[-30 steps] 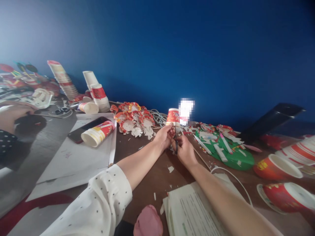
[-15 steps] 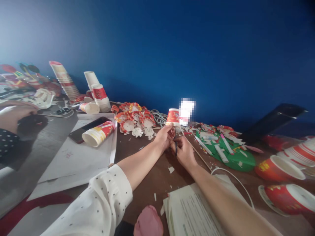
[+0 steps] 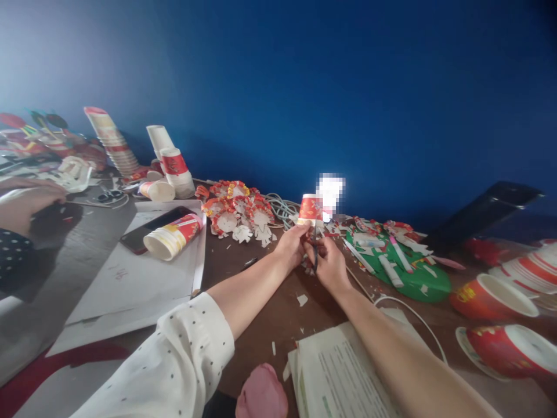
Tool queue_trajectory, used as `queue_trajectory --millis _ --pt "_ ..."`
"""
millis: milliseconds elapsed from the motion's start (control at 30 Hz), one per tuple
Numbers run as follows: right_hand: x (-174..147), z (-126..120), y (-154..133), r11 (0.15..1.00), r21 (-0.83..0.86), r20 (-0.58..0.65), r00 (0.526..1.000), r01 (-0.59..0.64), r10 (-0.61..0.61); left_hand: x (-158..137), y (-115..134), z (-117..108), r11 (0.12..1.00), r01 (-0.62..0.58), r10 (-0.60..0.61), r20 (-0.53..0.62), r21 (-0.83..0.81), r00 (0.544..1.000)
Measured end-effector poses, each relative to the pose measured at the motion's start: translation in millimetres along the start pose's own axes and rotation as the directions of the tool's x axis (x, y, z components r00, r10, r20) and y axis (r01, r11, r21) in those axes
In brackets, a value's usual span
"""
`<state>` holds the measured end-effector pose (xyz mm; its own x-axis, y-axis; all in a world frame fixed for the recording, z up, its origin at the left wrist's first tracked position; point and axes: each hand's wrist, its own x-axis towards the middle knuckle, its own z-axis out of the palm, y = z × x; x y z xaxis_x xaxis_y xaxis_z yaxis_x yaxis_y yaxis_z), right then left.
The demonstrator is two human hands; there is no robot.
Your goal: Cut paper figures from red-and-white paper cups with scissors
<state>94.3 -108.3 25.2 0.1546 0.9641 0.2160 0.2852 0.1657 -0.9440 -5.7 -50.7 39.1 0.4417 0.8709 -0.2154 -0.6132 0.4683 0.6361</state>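
A red paper cup (image 3: 310,208) with a gold and white pattern is upside down or tilted, I cannot tell which; my left hand (image 3: 292,244) is closed on its lower part. My right hand (image 3: 331,264) is closed round the handles of a pair of dark scissors (image 3: 316,255). The blades point up at the cup's near edge, and my fingers partly hide where they meet it. Left of my hands lies a heap of cut red and white paper cup pieces (image 3: 239,212).
A green sheet (image 3: 426,284) with markers and scraps lies to the right. Stacked paper cups (image 3: 115,145) stand at the back left; more cups (image 3: 496,296) lie at the right. A phone (image 3: 143,232) rests on a white box lid (image 3: 108,290). Another person's hand (image 3: 30,203) is far left.
The cup and both hands have shifted slightly to the right. The scissors now show more plainly, upright against the cup. A small black object has come into view beside my left forearm.
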Motion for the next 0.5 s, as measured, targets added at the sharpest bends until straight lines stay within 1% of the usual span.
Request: queue_trajectory --millis 100,200,333,400,500 --pt "3.0 -3.0 3.8 1.0 -0.025 -0.023 1.0 0.011 -0.011 2.9 -4.0 -3.7 1.0 0.002 -0.003 0.033 0.021 0.999" --pt "4.5 -3.7 7.0 1.0 -0.02 -0.04 0.999 0.022 -0.023 2.6 -6.8 -2.7 0.999 0.02 -0.021 0.022 0.05 1.0" --pt "4.6 -2.1 9.3 1.0 -0.005 -0.046 0.999 0.027 -0.027 -0.2 -6.7 1.2 0.99 0.083 -0.081 -0.021 0.114 0.996" --pt "4.2 -1.7 9.5 0.999 -0.025 -0.052 0.998 0.03 -0.031 -0.3 -6.2 1.4 0.989 0.109 -0.107 -0.031 0.097 0.994" --pt "2.9 -1.5 8.6 0.997 -0.064 -0.062 0.997 0.052 -0.056 2.1 -6.6 -0.9 0.993 0.115 -0.116 -0.014 -0.009 0.993"
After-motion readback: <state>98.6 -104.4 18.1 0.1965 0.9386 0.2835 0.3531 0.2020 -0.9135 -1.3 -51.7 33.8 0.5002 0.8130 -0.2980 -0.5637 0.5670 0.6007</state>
